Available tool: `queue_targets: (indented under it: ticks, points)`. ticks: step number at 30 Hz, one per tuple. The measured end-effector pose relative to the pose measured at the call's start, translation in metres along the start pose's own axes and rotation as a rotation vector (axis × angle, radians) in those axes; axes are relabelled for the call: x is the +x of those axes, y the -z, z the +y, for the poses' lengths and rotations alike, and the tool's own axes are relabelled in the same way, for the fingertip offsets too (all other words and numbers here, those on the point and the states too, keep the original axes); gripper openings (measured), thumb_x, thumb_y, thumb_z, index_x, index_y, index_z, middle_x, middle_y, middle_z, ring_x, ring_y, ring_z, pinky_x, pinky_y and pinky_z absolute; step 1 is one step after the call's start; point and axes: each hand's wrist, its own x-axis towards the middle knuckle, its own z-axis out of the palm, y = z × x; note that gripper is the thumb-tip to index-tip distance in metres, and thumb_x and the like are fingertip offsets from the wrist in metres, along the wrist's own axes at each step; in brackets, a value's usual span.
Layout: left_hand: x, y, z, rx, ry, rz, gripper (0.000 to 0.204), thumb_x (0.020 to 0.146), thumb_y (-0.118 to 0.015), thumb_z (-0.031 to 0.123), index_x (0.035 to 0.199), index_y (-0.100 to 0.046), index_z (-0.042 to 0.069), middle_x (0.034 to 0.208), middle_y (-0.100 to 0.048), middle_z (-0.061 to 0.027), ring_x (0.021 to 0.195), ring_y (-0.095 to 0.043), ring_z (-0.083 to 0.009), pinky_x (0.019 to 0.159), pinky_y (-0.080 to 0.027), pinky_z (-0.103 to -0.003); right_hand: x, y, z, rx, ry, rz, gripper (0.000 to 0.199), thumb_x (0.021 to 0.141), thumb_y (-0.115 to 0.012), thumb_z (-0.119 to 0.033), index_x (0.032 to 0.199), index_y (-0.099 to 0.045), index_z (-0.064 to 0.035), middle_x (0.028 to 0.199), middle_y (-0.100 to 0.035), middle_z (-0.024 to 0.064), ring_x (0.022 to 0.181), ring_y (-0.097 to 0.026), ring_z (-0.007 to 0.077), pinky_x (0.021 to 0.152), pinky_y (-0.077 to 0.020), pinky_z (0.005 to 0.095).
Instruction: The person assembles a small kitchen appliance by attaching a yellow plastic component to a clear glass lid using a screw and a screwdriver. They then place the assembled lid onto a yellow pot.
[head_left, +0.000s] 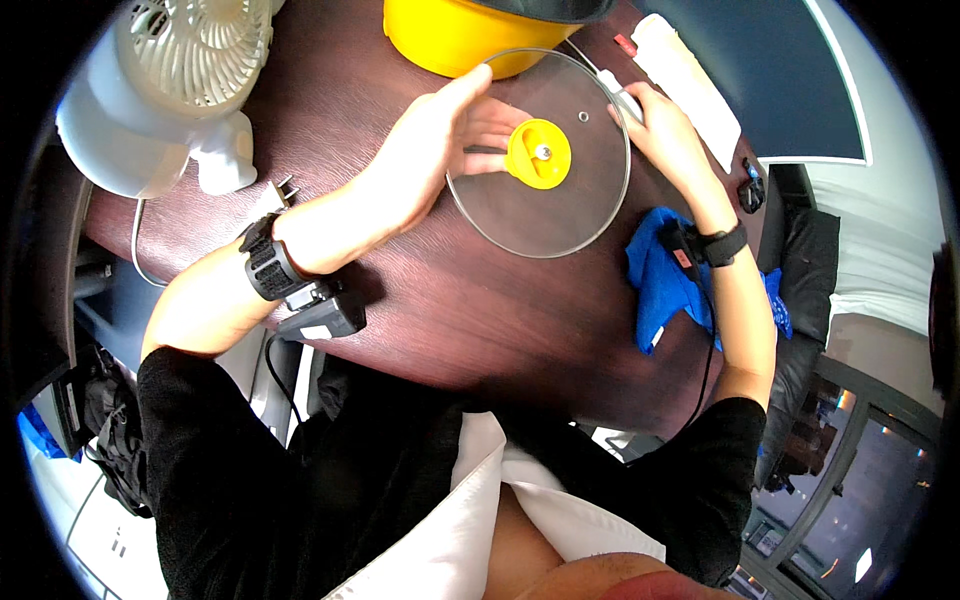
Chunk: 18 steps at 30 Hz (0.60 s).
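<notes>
A round glass lid [520,222] with a thin rim is held tilted over the table by my left hand [440,140]. The thumb lies along its rim, and the fingers show through the glass, reaching a yellow round knob [525,175] with a metal screw in its middle. My right hand [662,135], closed, grips a slim white piece [628,103] on a cord, just beyond the lid's right rim; its exact kind is unclear. Behind the lid stands a yellow pot [440,38] with a dark inside, cut off by the picture's upper edge.
A white fan [150,130] stands at far left, with a white two-pin plug [275,200] nearby. A blue cloth [655,285] lies under my right forearm. Beyond my right hand are a long white object [690,85], a small black item [750,187] and a dark screen [790,80].
</notes>
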Motion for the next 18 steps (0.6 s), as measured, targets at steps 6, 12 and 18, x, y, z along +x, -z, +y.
queue_targets:
  ticks: [6,12,18]
  points:
    - [-0.001,-0.004,0.003,-0.007,-0.021,0.010,0.055,0.099,-0.037,0.048,0.119,-0.053,-0.001,0.114,-0.062,-0.0186,0.110,-0.058,-0.0248,0.099,-0.045,-0.039,-0.045,0.066,-0.005,0.094,-0.013,0.164,0.030,0.081,-0.064,-0.026,0.101,-0.062,-0.0029,0.092,-0.066,0.0153,0.086,-0.066,0.0253,0.077,-0.0499,0.0341]
    - [-0.003,-0.001,0.001,0.004,-0.062,-0.015,0.054,0.099,-0.037,0.048,0.119,-0.054,0.001,0.115,-0.062,-0.0176,0.112,-0.058,-0.0248,0.100,-0.044,-0.040,-0.087,0.115,-0.042,0.086,0.017,0.142,0.029,0.074,-0.067,-0.007,0.102,-0.060,-0.0038,0.087,-0.064,0.0096,0.079,-0.063,0.0144,0.072,-0.0490,0.0271]
    - [-0.002,-0.001,-0.001,0.025,-0.072,0.002,0.055,0.099,-0.037,0.048,0.116,-0.057,0.000,0.115,-0.062,-0.0174,0.112,-0.058,-0.0250,0.100,-0.044,-0.040,-0.097,0.122,-0.076,0.099,0.189,0.053,0.031,0.069,-0.065,0.004,0.098,-0.060,-0.0019,0.089,-0.064,0.0120,0.080,-0.066,0.0255,0.073,-0.0503,0.0311]
